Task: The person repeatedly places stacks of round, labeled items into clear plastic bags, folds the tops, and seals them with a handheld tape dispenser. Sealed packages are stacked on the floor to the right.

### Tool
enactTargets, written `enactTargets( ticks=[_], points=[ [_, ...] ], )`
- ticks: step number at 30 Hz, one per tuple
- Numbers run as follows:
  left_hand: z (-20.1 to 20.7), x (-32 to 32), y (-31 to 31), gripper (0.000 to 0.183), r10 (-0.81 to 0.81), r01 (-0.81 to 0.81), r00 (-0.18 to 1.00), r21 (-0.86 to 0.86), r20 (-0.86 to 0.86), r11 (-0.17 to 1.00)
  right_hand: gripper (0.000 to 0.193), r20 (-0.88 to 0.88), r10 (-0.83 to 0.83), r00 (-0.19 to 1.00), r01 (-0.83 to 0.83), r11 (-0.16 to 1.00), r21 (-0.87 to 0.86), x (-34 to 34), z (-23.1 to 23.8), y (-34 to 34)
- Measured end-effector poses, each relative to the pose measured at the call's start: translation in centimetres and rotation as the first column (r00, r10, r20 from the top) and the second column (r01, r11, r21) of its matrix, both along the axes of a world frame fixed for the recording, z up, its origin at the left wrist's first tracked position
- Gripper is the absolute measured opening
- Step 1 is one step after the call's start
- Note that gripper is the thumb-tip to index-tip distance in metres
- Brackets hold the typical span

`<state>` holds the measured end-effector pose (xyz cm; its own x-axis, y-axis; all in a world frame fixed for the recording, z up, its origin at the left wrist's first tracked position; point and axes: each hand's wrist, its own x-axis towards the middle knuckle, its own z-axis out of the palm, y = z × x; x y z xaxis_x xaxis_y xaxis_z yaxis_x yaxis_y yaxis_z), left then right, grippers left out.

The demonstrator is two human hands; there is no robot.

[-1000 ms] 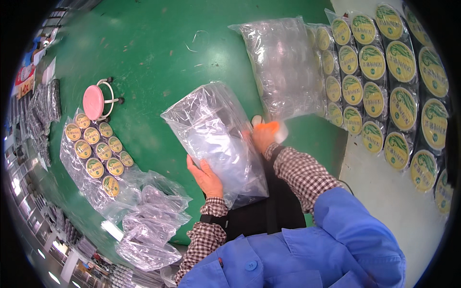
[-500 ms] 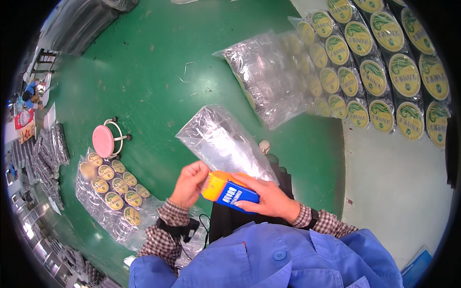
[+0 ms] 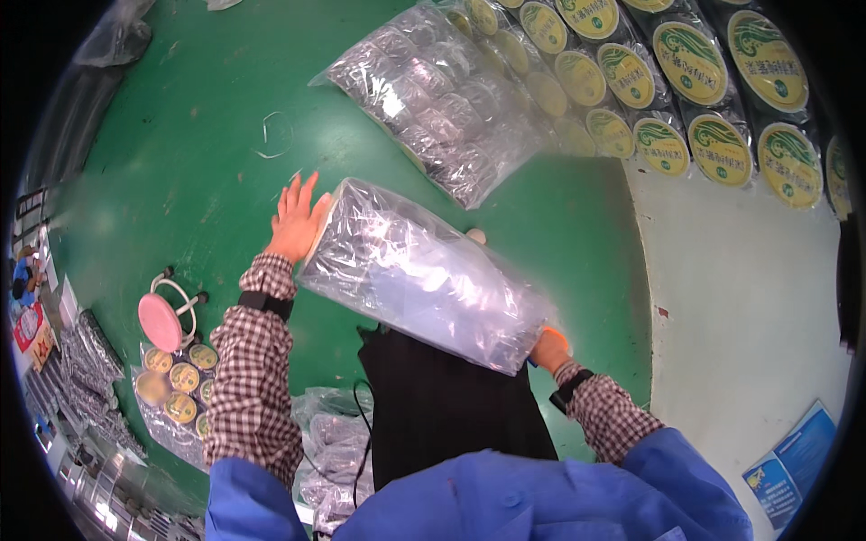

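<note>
A large clear plastic bag [image 3: 415,275], box-shaped and glossy, lies at a slant in front of me over my black-clad lap; I cannot make out its contents. My left hand [image 3: 296,221] is open, fingers spread, with its palm side against the bag's far left end. At the near right end, my right hand [image 3: 548,350] is closed around a box-shaped blue-and-orange tool [image 3: 554,337]. Only a bit of the tool shows beside the bag, and most of the right fingers are hidden.
Far right, rows of round yellow-green-labelled packs [image 3: 690,63] stand by a plastic-wrapped bundle [image 3: 433,99]. To the left are a pink stool [image 3: 160,322] and more labelled packs [image 3: 183,378]. Wrapped goods [image 3: 338,451] lie near my left side, and a blue printed sheet [image 3: 798,464] is lower right.
My left hand has left the tool and reached forward to the bag's far end. My right hand has moved right with the tool. The bag now lies wider across, nearer my lap.
</note>
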<state>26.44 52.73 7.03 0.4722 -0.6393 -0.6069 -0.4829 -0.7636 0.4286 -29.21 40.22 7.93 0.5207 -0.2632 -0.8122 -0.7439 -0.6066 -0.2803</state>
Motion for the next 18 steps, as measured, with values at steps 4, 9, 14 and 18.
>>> enactTargets(
  ticks=[4,9,14,18],
  points=[
    [3.6,-4.1,-1.8,0.071,0.177,-0.509,0.361,-0.035,-0.915,0.86,0.04,-0.001,-0.12,0.993,0.116,0.956,0.27,-0.1,-7.5,-6.3],
    [11.3,-8.0,2.3,0.073,0.328,-0.68,0.243,0.081,-0.913,0.729,0.031,-0.019,-0.55,0.835,0.472,0.698,0.539,9.1,1.1,-10.3],
    [13.6,-12.7,3.1,0.075,0.517,-0.877,0.217,0.068,-0.828,0.477,0.023,-0.113,-0.838,0.534,0.523,0.222,0.823,19.3,15.7,-17.9],
    [10.4,-17.8,1.1,0.076,0.614,-0.963,0.058,0.118,-0.788,0.242,0.02,0.024,-0.882,0.47,0.533,0.305,0.789,22.8,19.6,-25.8]
  ],
)
